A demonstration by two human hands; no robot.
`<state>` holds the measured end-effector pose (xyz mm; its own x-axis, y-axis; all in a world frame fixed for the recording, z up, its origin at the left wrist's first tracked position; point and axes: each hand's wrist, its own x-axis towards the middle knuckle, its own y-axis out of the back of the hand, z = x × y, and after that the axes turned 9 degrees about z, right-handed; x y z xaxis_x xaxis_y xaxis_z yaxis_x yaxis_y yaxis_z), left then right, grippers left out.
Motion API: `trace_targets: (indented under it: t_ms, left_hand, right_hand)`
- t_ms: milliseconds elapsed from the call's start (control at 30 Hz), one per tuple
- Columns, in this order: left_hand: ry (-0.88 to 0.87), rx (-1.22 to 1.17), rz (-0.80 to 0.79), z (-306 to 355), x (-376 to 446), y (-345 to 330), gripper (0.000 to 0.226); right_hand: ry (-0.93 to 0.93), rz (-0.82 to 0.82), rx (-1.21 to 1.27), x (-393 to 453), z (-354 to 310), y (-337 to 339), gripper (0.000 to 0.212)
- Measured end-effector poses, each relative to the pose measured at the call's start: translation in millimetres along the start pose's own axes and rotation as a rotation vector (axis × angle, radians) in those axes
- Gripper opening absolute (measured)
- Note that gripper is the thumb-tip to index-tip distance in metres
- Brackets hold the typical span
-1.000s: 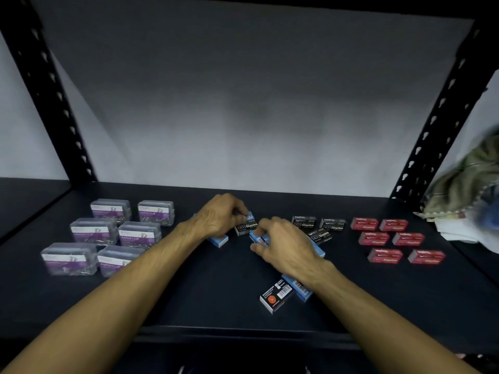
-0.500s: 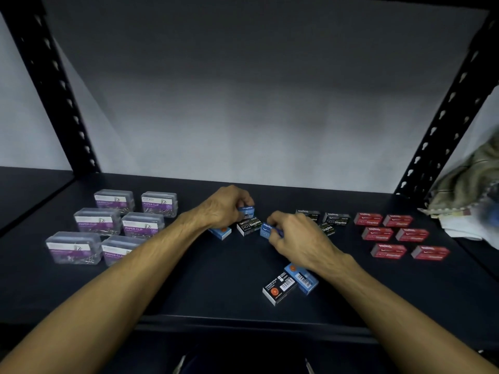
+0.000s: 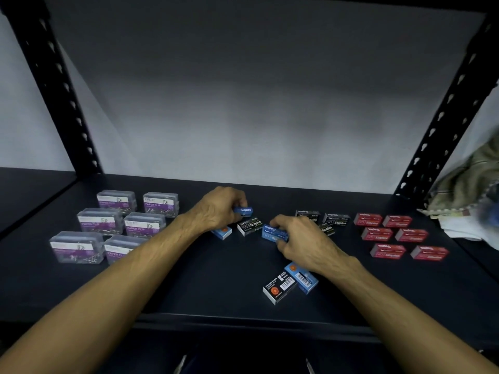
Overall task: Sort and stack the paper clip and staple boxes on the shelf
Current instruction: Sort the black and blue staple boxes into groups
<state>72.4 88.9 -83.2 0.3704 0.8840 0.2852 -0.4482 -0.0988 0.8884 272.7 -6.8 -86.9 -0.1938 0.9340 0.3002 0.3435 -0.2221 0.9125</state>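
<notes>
Two bare hands over the middle of the dark shelf [image 3: 189,287], seen from my head cam. Largest items: six clear paper clip boxes [image 3: 118,225], purple labels, in a two-wide grid at the left end, none stacked. Cloth bundle [image 3: 469,190] sits off the right edge. Six red staple boxes [image 3: 397,236] lie flat in pairs near the right end, just apart. Black staple boxes [image 3: 336,220] sit toward the back edge, left of the red ones. Left hand [image 3: 218,209] pinches a blue staple box [image 3: 243,210], lifted just above a black box [image 3: 249,225]; another blue one [image 3: 222,232] lies under the wrist. Right hand [image 3: 302,241] curls round a blue box pair [image 3: 272,232]; can't tell if they're touching the shelf. Near the front edge, a black-and-white box [image 3: 279,288] touches a blue box [image 3: 303,276].
</notes>
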Motion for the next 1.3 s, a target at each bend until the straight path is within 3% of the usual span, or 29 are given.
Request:
trace_targets:
  t_ms: [567,767,1067,1300]
  left_hand:
    - [-0.065,-0.051,-0.131,-5.5,-6.7,11.9,0.017]
    - [-0.013,-0.095,-0.175,-4.4,-2.6,10.6,0.052]
    - [-0.004,-0.066,-0.222,-3.1,3.1,13.0,0.022]
    - [0.014,-0.078,-0.149,-6.7,7.1,22.4,0.019]
  right_hand:
    - [-0.031,-0.008,-0.002,-3.9,4.7,1.8,0.038]
    - [-0.036,-0.014,-0.001,-2.6,4.8,2.5,0.036]
    - [-0.039,-0.042,0.006,1.9,6.9,1.3,0.031]
    - [-0.037,0.03,0.041,24.8,7.4,14.5,0.027]
